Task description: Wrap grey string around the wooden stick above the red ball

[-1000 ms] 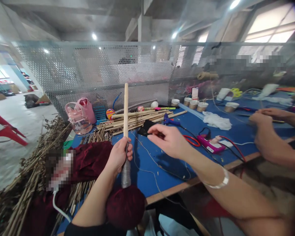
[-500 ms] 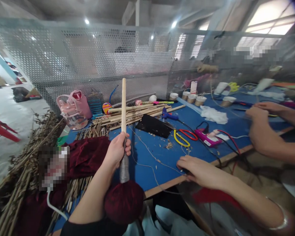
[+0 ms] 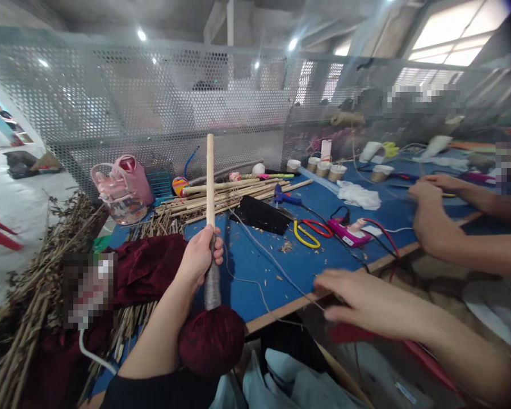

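Note:
My left hand is closed around a pale wooden stick held nearly upright. Below the hand, a grey wrapping covers the stick's lower part. A dark red cloth ball forms the bottom end, over my lap. Beyond the table's front edge, my right hand is slightly blurred, thumb and fingers apart. A thin string runs across the blue table to its thumb tip; I cannot make out a grip on it.
Dark red cloth and dried stalks lie left. Behind are a pink bag, wooden sticks, black cloth, a blue glue gun, scissors and a purple power strip. A co-worker's hands are at right.
My right hand's thumb and fingers have spread apart. The string near it has shifted and runs straighter. My left hand still holds the stick; the view has turned slightly right.

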Tool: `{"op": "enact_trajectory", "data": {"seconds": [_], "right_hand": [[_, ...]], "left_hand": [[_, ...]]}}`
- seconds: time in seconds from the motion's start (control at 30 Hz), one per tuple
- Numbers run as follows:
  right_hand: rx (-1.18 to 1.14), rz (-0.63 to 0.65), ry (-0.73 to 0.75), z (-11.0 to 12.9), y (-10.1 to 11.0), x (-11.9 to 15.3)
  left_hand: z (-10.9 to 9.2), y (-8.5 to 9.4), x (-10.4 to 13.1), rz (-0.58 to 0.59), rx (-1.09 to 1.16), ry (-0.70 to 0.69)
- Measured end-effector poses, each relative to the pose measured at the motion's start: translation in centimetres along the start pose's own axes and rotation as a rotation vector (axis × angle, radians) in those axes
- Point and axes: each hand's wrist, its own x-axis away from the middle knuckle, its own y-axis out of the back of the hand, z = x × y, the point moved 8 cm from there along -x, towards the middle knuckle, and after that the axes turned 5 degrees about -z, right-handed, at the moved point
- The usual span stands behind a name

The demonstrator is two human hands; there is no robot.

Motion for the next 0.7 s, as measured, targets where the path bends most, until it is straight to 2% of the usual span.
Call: {"op": "enact_trajectory", "data": {"seconds": [0.07, 0.13, 0.17, 0.23, 0.33, 0.4, 0.43, 0.57, 0.7], "right_hand": [[-0.08, -0.228, -0.005, 0.2, 0.6, -2.4], [-0.438, -0.306, 0.051, 1.6, 0.3, -5.4], [-0.668, -0.294, 0.091, 2.8, 0.0, -7.1], [-1.015, -0.156, 0.167, 5.7, -1.3, -10.5], [-1.251, 0.082, 0.161, 9.3, -3.4, -14.4], [-1.294, 0.174, 0.161, 10.6, -4.1, -15.8], [-1.287, 0.165, 0.156, 10.8, -4.1, -16.3], [-1.205, -0.02, 0.116, 9.2, -2.5, -17.0], [-1.146, -0.062, 0.179, 7.9, -1.9, -17.2]], "left_hand": [[0.1, -0.4, 0.2, 0.014, -0.011, 0.005], [0.3, -0.8, 0.3, 0.023, -0.053, 0.001], [0.4, -1.0, 0.3, 0.023, -0.093, -0.008], [0.4, -1.3, 0.3, 0.027, -0.199, -0.044], [-0.3, -1.2, 0.4, -0.011, -0.36, -0.14], [-1.0, -0.7, 0.7, -0.071, -0.434, -0.197], [-1.2, -0.4, 0.8, -0.1, -0.464, -0.213], [-1.3, 0.1, 0.8, -0.131, -0.546, -0.204], [-1.3, 0.8, -0.1, -0.16, -0.419, -0.192]]}}
